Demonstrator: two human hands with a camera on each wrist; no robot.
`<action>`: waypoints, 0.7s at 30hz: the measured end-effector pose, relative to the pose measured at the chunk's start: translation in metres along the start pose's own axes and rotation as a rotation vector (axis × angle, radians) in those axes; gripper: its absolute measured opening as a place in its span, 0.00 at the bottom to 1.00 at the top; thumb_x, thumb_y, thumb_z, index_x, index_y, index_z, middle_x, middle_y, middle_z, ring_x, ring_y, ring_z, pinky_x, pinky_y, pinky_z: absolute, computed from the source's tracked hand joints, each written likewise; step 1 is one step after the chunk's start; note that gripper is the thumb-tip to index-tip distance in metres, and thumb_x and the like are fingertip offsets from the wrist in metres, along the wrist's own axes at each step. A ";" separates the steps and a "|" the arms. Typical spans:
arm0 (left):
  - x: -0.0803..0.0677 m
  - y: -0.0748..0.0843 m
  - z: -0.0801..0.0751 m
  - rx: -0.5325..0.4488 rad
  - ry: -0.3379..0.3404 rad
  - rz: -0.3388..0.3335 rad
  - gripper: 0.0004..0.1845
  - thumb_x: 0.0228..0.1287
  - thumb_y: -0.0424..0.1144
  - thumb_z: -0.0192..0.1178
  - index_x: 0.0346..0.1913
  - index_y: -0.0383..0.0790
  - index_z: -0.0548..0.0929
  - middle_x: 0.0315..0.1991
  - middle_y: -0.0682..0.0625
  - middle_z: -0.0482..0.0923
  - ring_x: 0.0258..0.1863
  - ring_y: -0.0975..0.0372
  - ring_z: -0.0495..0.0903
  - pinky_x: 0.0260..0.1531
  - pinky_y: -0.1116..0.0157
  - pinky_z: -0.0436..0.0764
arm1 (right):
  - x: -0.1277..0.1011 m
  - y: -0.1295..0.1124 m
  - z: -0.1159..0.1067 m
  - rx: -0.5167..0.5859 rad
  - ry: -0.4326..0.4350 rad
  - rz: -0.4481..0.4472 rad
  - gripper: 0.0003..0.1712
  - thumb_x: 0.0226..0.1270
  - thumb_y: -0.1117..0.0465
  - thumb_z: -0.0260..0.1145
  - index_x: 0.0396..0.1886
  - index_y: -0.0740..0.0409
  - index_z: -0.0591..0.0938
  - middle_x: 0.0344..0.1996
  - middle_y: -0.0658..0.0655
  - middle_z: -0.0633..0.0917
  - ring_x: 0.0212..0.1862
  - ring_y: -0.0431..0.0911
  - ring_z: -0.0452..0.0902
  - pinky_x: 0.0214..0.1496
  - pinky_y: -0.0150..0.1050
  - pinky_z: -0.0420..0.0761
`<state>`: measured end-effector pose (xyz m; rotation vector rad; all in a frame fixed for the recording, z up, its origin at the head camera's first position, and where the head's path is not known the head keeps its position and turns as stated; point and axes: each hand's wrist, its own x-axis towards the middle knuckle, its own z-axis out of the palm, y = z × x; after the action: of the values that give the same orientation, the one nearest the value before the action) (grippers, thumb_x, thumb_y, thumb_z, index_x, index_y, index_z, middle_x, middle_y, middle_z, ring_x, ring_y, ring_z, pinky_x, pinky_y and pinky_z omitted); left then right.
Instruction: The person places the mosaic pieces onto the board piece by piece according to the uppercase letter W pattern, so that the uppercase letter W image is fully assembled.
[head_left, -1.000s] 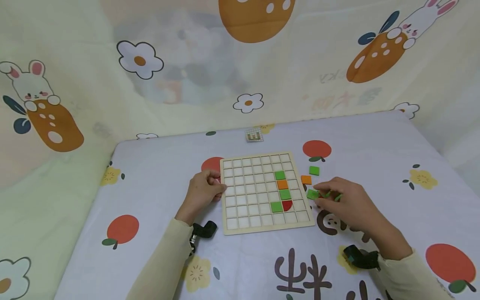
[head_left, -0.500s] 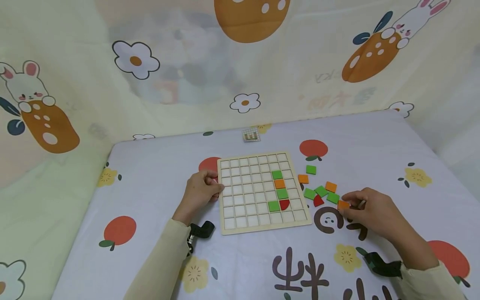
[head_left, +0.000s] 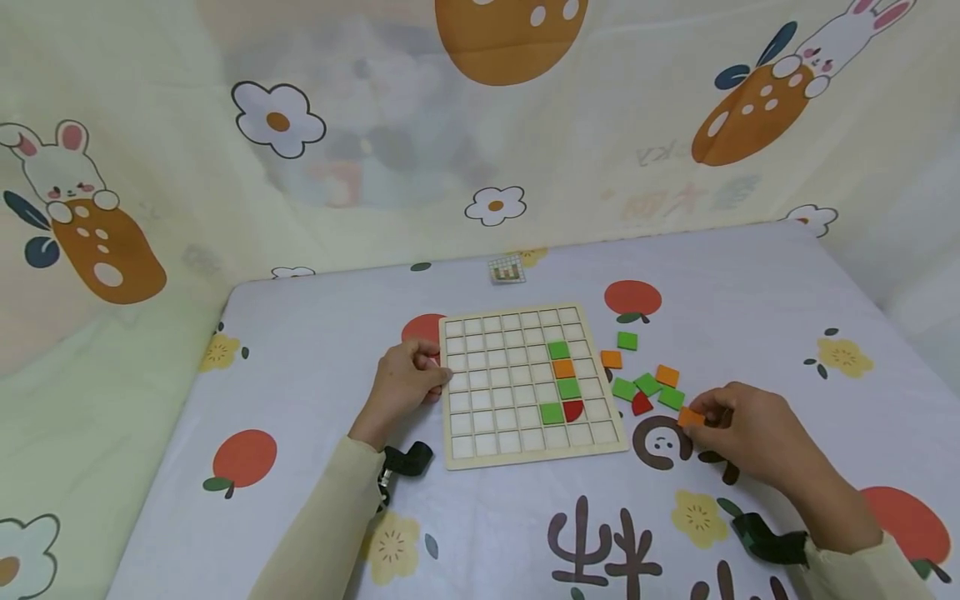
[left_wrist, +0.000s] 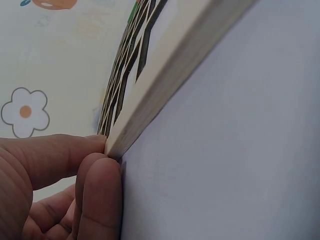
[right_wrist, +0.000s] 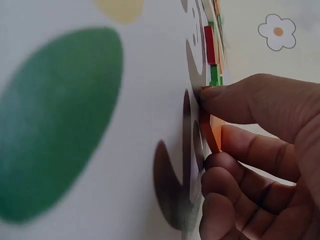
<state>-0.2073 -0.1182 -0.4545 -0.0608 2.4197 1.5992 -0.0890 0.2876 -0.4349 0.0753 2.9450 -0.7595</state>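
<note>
While pinching orange tile [head_left: 688, 417] w/ R hand [head_left: 759, 429], out past R edge of board [head_left: 517, 400], and gripping L edge w/ L hand [head_left: 403, 385], could drop it if pinched too loosely, or nudge adjacent green tile [head_left: 671, 398] w/ careless sweep. Vs 1 s ago: pulled R hand farther from board's R edge, leaving red piece [head_left: 641, 405] plainly visible on surface [head_left: 487, 525].

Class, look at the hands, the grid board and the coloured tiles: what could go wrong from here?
The right hand pinches an orange tile close to loose green tiles, so it might nudge them.
The left hand grips the edge of the grid board; a tug could jostle the coloured pieces in its cells.
</note>
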 end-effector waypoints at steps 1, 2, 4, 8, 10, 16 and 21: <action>0.000 0.000 0.000 -0.002 0.000 0.000 0.19 0.56 0.31 0.70 0.49 0.37 0.77 0.31 0.44 0.76 0.23 0.59 0.80 0.25 0.65 0.84 | -0.001 -0.001 0.000 0.000 0.004 -0.001 0.15 0.52 0.57 0.76 0.38 0.59 0.86 0.27 0.51 0.80 0.29 0.45 0.73 0.23 0.33 0.73; 0.000 0.000 0.000 -0.004 -0.001 0.000 0.19 0.56 0.31 0.70 0.49 0.37 0.77 0.31 0.44 0.76 0.23 0.59 0.80 0.25 0.65 0.84 | -0.001 -0.002 0.001 0.000 0.006 -0.002 0.15 0.52 0.58 0.76 0.38 0.60 0.86 0.27 0.51 0.80 0.28 0.44 0.73 0.22 0.33 0.73; 0.000 0.000 0.000 -0.008 -0.001 0.001 0.19 0.56 0.31 0.70 0.49 0.37 0.77 0.31 0.44 0.77 0.23 0.59 0.80 0.25 0.65 0.84 | -0.002 -0.005 0.001 -0.014 0.015 -0.011 0.15 0.52 0.58 0.76 0.37 0.60 0.85 0.27 0.51 0.81 0.28 0.44 0.73 0.22 0.33 0.73; 0.000 -0.001 0.000 -0.005 0.000 0.002 0.18 0.56 0.32 0.70 0.49 0.37 0.77 0.32 0.44 0.77 0.23 0.59 0.80 0.25 0.65 0.84 | -0.003 -0.010 0.003 -0.052 0.014 -0.035 0.17 0.52 0.59 0.75 0.41 0.62 0.85 0.26 0.51 0.81 0.27 0.45 0.72 0.21 0.34 0.73; 0.000 0.000 -0.001 -0.004 0.002 0.002 0.18 0.56 0.32 0.70 0.49 0.37 0.77 0.32 0.44 0.77 0.23 0.59 0.80 0.25 0.65 0.84 | -0.002 -0.012 0.003 -0.083 0.010 -0.053 0.18 0.52 0.60 0.74 0.42 0.63 0.85 0.26 0.51 0.80 0.27 0.44 0.71 0.20 0.33 0.73; -0.001 0.000 -0.001 -0.009 0.000 0.003 0.19 0.56 0.31 0.70 0.50 0.37 0.77 0.31 0.44 0.77 0.23 0.60 0.80 0.25 0.65 0.84 | -0.001 -0.015 0.004 -0.170 0.017 -0.102 0.18 0.50 0.60 0.73 0.40 0.66 0.85 0.24 0.51 0.78 0.27 0.45 0.70 0.23 0.34 0.72; -0.001 0.000 -0.001 -0.005 0.004 -0.005 0.19 0.56 0.32 0.70 0.49 0.38 0.77 0.31 0.44 0.77 0.23 0.59 0.80 0.25 0.66 0.84 | -0.001 -0.018 0.004 -0.178 0.040 -0.122 0.19 0.48 0.61 0.73 0.41 0.65 0.85 0.21 0.49 0.76 0.26 0.44 0.69 0.24 0.34 0.69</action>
<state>-0.2066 -0.1187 -0.4538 -0.0711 2.4168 1.6044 -0.0885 0.2700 -0.4300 -0.1046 3.0633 -0.5107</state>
